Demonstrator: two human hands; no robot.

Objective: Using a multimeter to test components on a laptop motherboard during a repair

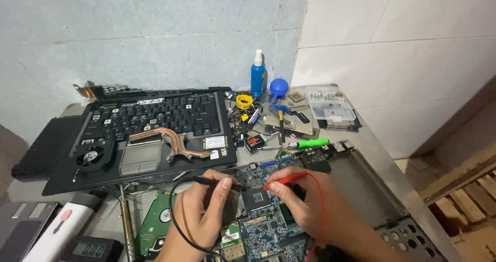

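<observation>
My left hand [202, 210] grips a black test probe [217, 183] with its black lead looping down to the left. A red test probe [287, 179] with a red lead is pinched in my right hand [299, 200]. Both probe tips point toward the middle of a blue laptop circuit board [258, 226] near a square chip socket [256, 200]. The two hands rest over the board, close together.
A black laptop keyboard base [155, 122] with a copper heat pipe [170, 140] and fan [92, 155] lies behind. A green-handled screwdriver [305, 144], blue bottle [257, 76], clear parts box [330, 107], hard drive [155, 226], meter [90, 249] and metal laptop chassis [382, 189] surround the board.
</observation>
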